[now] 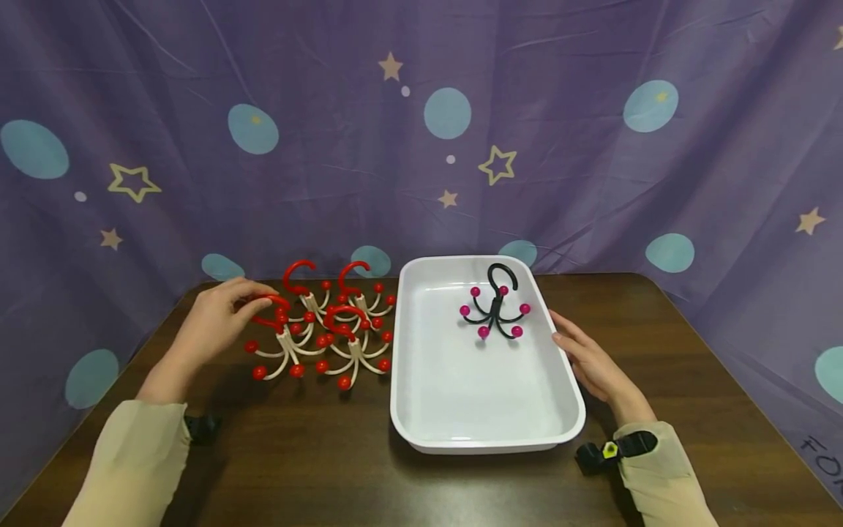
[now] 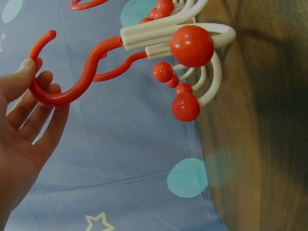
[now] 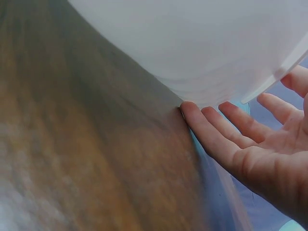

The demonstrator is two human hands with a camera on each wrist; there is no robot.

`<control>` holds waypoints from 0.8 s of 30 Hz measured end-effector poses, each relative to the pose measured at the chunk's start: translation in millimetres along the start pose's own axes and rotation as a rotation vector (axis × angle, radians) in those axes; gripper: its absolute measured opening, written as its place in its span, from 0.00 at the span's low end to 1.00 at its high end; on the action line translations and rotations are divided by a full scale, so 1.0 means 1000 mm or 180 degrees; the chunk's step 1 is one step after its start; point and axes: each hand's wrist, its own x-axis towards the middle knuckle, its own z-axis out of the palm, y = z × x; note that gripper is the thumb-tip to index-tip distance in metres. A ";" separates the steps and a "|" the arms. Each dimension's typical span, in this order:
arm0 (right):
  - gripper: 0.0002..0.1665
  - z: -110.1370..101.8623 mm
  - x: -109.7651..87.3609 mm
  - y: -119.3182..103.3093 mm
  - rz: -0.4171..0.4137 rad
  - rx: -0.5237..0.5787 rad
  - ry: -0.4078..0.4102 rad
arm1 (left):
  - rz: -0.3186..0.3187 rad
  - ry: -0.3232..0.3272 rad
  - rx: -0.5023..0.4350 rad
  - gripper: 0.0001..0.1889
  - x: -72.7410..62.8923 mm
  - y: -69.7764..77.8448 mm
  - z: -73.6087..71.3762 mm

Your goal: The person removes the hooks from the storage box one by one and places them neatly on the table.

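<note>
My left hand [image 1: 211, 322] pinches the red hook of a claw-shaped hanger [image 1: 285, 339] with cream arms and red ball tips. In the left wrist view, thumb and fingers close round the curved end of that hook [image 2: 60, 99]. Whether its balls touch the table cannot be told. Several similar red-and-cream hangers [image 1: 356, 351] stand close by on its right, hooks upward. A white tray [image 1: 454, 402] holds one black claw hanger [image 1: 495, 309] with pink balls. My right hand [image 1: 596, 364] rests fingers extended against the tray's right side, fingertips [image 3: 191, 109] under its rim.
Both the tray and the hangers are on a dark brown wooden table [image 1: 316, 461]. Behind the table hangs a purple curtain [image 1: 342, 146] with stars and blue spots. A black strap device [image 1: 612, 450] is on the right wrist.
</note>
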 end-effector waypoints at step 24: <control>0.36 0.000 0.001 0.001 -0.0002 0.0031 0.0007 | -0.0358 -0.0334 -0.0158 0.08 -0.001 -0.005 0.018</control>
